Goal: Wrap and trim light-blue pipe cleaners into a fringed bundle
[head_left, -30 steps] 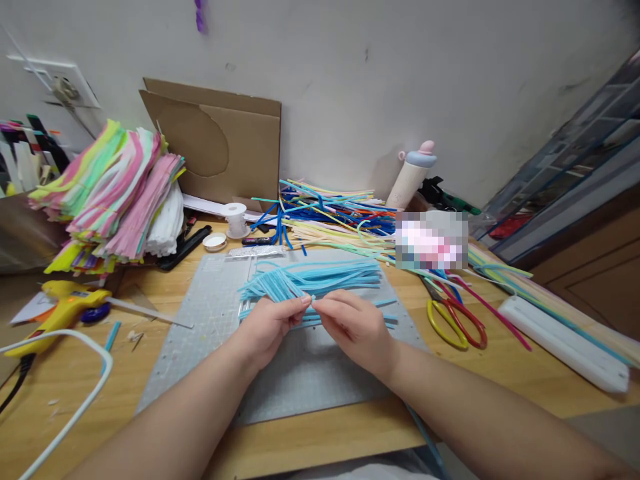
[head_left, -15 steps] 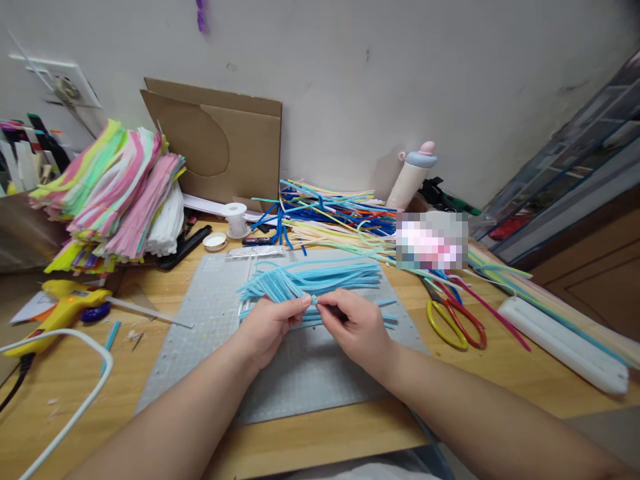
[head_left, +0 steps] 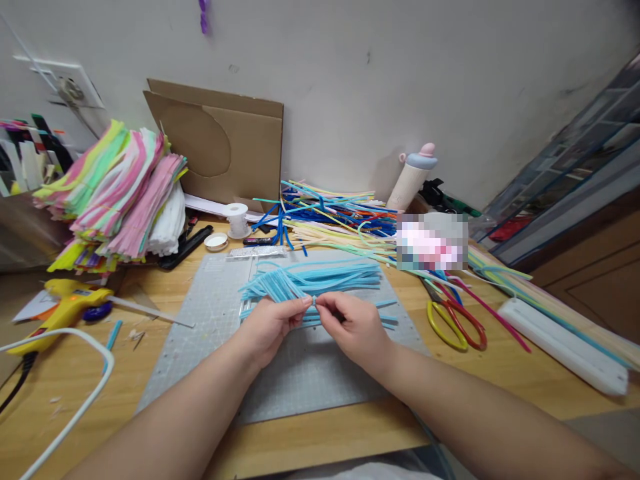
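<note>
Light blue pipe cleaners (head_left: 283,283) fan out from the grip of my left hand (head_left: 270,325), which is closed around their gathered end with thumb and fingers pressed together. My right hand (head_left: 356,327) pinches the tip of that same end just to the right, fingertips almost meeting those of the left. Between the two thumbs a small blue bit shows; its exact shape is too small to tell. Behind and below the hands, more light blue pipe cleaners (head_left: 350,275) lie across a grey cutting mat (head_left: 200,327).
A yellow glue gun (head_left: 65,303) and a white cable (head_left: 95,393) lie left. Scissors (head_left: 450,327) and a white power strip (head_left: 563,347) lie right. At the back are colourful pipe cleaner bundles (head_left: 120,193), cardboard (head_left: 250,150), a wire spool (head_left: 237,219) and a bottle (head_left: 413,177).
My right hand has turned very slightly at the gathered end, its fingertips shifting a little. My left hand keeps its hold. The whole view has moved slightly.
</note>
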The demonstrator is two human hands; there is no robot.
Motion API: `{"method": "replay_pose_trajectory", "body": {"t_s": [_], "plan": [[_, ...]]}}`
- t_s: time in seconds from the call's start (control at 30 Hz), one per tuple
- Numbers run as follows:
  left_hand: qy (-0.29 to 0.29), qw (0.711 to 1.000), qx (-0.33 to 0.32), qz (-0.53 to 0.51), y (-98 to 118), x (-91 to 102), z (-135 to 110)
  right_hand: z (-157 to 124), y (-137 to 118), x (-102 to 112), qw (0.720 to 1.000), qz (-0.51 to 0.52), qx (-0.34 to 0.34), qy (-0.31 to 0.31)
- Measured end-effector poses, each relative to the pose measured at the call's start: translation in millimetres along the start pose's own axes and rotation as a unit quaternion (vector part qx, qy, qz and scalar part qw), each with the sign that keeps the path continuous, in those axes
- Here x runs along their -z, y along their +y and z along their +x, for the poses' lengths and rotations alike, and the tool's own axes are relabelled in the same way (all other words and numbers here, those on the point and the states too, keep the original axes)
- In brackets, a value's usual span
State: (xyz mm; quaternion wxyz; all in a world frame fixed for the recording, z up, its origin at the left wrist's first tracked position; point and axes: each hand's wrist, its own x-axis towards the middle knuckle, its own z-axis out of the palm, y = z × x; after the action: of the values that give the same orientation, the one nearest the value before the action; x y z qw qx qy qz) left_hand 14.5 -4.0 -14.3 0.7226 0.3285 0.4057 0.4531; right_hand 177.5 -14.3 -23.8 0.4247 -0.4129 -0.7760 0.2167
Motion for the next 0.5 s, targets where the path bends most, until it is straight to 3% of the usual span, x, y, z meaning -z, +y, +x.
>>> {"method": "replay_pose_trajectory", "body": {"t_s": [0.07,0.1,0.13,0.2,0.27,0.33,0.4,0.43,0.5], "plan": [[0.0,1.0,-0.015,0.016,0,-0.8,0,3,-2,-2,0.987,0.119,-0.107,-0.028],[-0.001,1.0,-0.021,0.02,1,-1.3,0,5,-3,-1,0.965,0.198,-0.164,-0.056],[-0.003,0.999,-0.025,0.021,1,-1.9,-1,8,-3,-1,0.93,0.281,-0.217,-0.091],[-0.009,0.999,-0.035,0.02,3,-3.1,-1,12,-1,3,0.834,0.431,-0.298,-0.172],[-0.017,0.999,-0.04,0.023,5,-4.2,-2,14,2,7,0.736,0.534,-0.341,-0.24],[-0.022,0.998,-0.043,0.03,6,-4.5,-3,15,4,10,0.665,0.592,-0.362,-0.277],[-0.018,0.998,-0.048,0.038,7,-4.0,-4,15,4,11,0.646,0.607,-0.367,-0.281],[-0.014,0.998,-0.05,0.04,7,-3.7,-4,14,3,10,0.662,0.599,-0.36,-0.27],[-0.007,0.998,-0.047,0.042,6,-3.3,-4,13,-1,7,0.732,0.556,-0.33,-0.215]]}}
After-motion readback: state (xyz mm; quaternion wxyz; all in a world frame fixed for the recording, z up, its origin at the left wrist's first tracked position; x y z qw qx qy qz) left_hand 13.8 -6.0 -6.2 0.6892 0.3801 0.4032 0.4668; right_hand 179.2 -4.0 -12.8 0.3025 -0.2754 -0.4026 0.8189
